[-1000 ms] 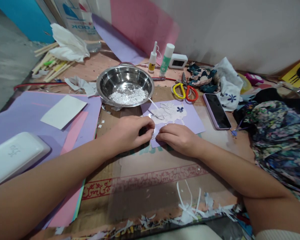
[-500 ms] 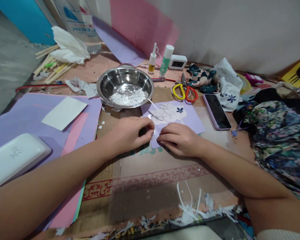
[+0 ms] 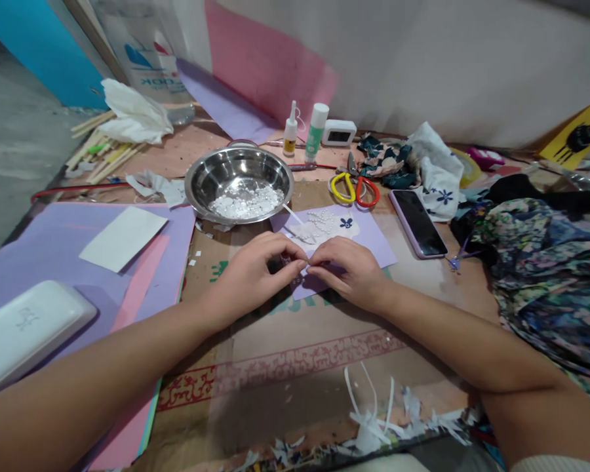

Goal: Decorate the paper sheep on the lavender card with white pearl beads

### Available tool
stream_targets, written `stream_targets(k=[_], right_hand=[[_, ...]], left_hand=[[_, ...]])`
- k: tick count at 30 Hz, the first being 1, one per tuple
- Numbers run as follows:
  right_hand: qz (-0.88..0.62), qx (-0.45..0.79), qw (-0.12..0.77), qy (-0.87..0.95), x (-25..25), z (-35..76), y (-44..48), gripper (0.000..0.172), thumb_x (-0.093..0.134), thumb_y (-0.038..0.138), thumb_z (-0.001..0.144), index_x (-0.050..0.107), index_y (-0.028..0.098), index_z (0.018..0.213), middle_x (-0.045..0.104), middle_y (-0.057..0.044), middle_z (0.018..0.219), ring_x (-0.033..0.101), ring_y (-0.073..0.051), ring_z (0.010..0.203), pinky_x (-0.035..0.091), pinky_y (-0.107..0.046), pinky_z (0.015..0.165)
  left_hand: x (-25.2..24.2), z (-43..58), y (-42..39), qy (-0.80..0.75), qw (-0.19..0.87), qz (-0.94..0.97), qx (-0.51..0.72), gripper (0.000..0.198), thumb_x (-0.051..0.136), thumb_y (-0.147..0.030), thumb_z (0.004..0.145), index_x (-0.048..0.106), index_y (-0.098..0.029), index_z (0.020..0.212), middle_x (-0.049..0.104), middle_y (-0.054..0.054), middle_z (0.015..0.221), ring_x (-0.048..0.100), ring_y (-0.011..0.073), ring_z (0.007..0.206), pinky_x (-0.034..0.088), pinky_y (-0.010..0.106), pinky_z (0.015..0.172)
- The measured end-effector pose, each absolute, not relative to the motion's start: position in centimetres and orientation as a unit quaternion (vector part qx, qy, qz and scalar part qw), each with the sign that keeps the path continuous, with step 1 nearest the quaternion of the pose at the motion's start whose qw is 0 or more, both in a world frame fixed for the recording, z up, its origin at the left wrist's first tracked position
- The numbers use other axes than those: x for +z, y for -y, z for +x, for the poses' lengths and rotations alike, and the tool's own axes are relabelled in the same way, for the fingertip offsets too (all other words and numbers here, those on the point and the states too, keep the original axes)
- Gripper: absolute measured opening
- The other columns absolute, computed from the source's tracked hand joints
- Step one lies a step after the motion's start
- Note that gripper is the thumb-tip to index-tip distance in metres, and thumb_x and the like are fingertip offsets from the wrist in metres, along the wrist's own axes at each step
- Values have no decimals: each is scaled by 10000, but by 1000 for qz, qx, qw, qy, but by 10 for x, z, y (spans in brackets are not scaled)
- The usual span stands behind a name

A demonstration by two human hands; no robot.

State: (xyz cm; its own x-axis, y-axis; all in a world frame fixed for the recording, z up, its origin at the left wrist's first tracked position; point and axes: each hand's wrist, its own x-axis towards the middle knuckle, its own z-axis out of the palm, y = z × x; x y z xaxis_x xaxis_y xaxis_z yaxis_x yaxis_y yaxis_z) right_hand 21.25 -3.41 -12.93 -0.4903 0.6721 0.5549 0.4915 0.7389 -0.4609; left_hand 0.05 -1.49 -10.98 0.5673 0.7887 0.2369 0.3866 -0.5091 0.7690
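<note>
Lilac card (image 3: 373, 239) lies flat, just right of the steel bowl (image 3: 211, 174) and nearer the person, its long edge running away from the bowl. Left hand (image 3: 253, 272) and right hand (image 3: 351, 272) meet fingertip to fingertip over its bowl-side end. Both are pinched closed and equally near; the pinched item is too small to tell.

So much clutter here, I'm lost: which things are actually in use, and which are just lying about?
In use: left hand and right hand pinching over the lilac card, white cut-out, bowl of pearls.
Lying about: scissors, phone, glue bottle, white case, paper scraps.
</note>
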Motion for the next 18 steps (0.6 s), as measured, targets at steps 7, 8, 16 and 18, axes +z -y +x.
stream_targets(k=[7, 8, 16, 18], right_hand=[[-333, 116, 390, 851, -130, 211, 33, 174, 563, 309, 998, 616, 202, 872, 691, -30, 783, 620, -155, 734, 489, -282, 709], [-328, 111, 394, 851, -130, 211, 34, 156, 570, 297, 993, 618, 200, 880, 694, -32, 788, 624, -156, 738, 493, -282, 710], [-288, 43, 400, 869, -131, 213, 38, 84, 585, 175, 970, 660, 209, 983, 739, -39, 847, 661, -159, 771, 505, -291, 713], [-284, 37, 402, 870, -130, 213, 37, 94, 586, 155, 962, 661, 200, 994, 744, -49, 845, 665, -164, 770, 510, -294, 709]], left_hand=[[-110, 0, 13, -362, 395, 795, 284, 114, 614, -273, 900, 695, -209, 853, 716, 14, 867, 639, 170, 841, 508, 328, 837], [-110, 0, 13, -361, 399, 794, 282, 116, 618, -273, 897, 701, -210, 846, 718, 15, 861, 641, 172, 836, 509, 332, 837], [-109, -1, 11, -363, 396, 798, 275, 128, 629, -271, 876, 738, -224, 827, 739, 17, 835, 647, 180, 822, 503, 350, 849], [-109, -1, 11, -367, 399, 795, 273, 128, 630, -271, 872, 742, -225, 830, 744, 19, 838, 648, 180, 816, 508, 347, 843]])
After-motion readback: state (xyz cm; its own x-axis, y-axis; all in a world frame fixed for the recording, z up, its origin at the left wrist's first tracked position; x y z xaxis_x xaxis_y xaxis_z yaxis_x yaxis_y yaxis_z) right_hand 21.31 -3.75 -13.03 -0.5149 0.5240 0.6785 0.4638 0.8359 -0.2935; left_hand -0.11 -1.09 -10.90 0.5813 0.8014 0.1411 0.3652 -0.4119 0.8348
